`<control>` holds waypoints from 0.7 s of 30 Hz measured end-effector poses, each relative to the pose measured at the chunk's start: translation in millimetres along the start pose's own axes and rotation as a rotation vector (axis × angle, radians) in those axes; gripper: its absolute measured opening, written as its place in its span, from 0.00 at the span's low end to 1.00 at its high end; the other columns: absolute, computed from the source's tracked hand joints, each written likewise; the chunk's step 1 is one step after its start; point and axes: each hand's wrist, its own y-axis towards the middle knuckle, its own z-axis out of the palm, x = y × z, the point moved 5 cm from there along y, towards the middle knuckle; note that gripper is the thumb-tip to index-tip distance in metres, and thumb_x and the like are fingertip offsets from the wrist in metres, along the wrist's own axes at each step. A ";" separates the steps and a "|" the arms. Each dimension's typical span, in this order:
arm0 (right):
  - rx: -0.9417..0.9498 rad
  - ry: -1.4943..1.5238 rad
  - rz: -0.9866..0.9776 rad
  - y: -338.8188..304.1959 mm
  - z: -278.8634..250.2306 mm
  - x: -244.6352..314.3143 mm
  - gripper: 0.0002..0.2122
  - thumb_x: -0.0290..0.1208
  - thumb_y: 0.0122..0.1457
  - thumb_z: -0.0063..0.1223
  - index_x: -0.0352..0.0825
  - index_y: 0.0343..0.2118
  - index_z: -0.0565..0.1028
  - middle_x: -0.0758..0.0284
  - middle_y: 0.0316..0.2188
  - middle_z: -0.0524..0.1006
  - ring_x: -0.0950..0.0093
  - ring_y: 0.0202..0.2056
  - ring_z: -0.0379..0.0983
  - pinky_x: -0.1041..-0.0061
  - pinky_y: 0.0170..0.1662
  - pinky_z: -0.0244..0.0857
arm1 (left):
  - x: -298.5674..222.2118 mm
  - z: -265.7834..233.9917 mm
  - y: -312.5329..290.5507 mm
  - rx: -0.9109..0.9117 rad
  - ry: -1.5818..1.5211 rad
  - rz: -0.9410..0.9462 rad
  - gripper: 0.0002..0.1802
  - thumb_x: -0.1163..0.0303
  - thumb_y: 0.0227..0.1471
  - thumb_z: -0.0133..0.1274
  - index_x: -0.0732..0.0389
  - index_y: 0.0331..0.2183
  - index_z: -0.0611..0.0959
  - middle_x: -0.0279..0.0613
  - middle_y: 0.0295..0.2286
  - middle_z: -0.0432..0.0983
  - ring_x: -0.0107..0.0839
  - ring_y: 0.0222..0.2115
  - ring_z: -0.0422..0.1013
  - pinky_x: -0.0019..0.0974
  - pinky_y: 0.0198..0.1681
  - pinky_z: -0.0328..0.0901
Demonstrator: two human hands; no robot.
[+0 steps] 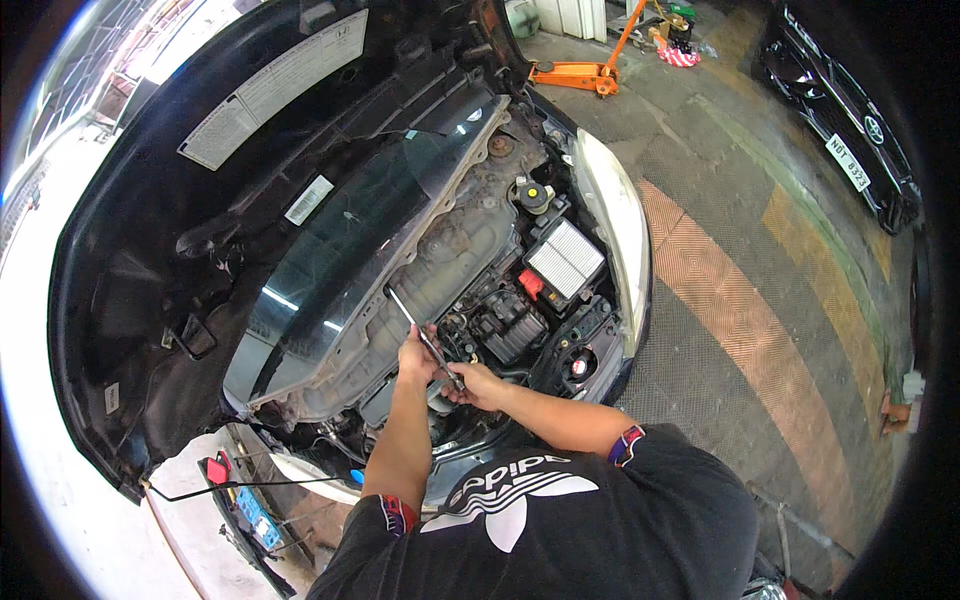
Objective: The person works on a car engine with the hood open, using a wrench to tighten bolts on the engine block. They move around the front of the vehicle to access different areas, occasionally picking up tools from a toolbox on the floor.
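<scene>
Left hand (416, 354), right hand (479, 386) wrapped round long-shafted metal tool (404, 309), left of engine (514, 328); slack grip could drop it beside engine.

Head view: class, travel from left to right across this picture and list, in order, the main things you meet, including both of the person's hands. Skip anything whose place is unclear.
Largest pale label → left hand → right hand → white ribbed panel → parked black car.

Silver tool (405, 309), black shirt (630, 520), white print (508, 518), orange floor jack (572, 76)
</scene>
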 end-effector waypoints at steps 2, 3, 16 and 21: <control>-0.041 -0.194 -0.062 1.1 -2.5 4.1 0.13 0.38 0.65 0.54 0.31 0.34 0.81 0.65 0.23 0.79 0.74 0.25 0.74 0.74 0.28 0.64 | 0.4 -1.4 3.2 -0.014 0.054 -0.005 0.19 0.50 0.68 0.43 0.53 0.38 0.80 0.32 0.29 0.79 0.27 0.19 0.61 0.35 0.24 0.57; -0.109 -0.432 -0.168 1.2 -5.5 10.9 0.13 0.38 0.65 0.53 0.31 0.33 0.81 0.65 0.23 0.79 0.74 0.24 0.74 0.74 0.27 0.64 | -0.4 -3.6 4.6 -0.045 0.110 -0.013 0.18 0.50 0.68 0.44 0.53 0.38 0.80 0.31 0.29 0.79 0.27 0.19 0.61 0.35 0.23 0.57; -0.309 -0.858 -0.401 10.3 -9.3 17.6 0.14 0.34 0.67 0.49 0.33 0.50 0.77 0.70 0.26 0.78 0.78 0.19 0.66 0.78 0.27 0.63 | -10.4 6.4 -4.3 -0.074 0.294 0.079 0.16 0.52 0.66 0.50 0.53 0.37 0.81 0.31 0.31 0.80 0.27 0.22 0.65 0.35 0.25 0.59; -0.109 0.173 0.041 17.1 -10.5 -0.5 0.22 0.28 0.65 0.50 0.34 0.62 0.70 0.67 0.27 0.80 0.77 0.22 0.71 0.73 0.28 0.66 | -11.8 -4.0 12.3 -0.121 0.241 0.089 0.16 0.52 0.64 0.53 0.55 0.36 0.82 0.32 0.28 0.80 0.24 0.17 0.62 0.31 0.20 0.55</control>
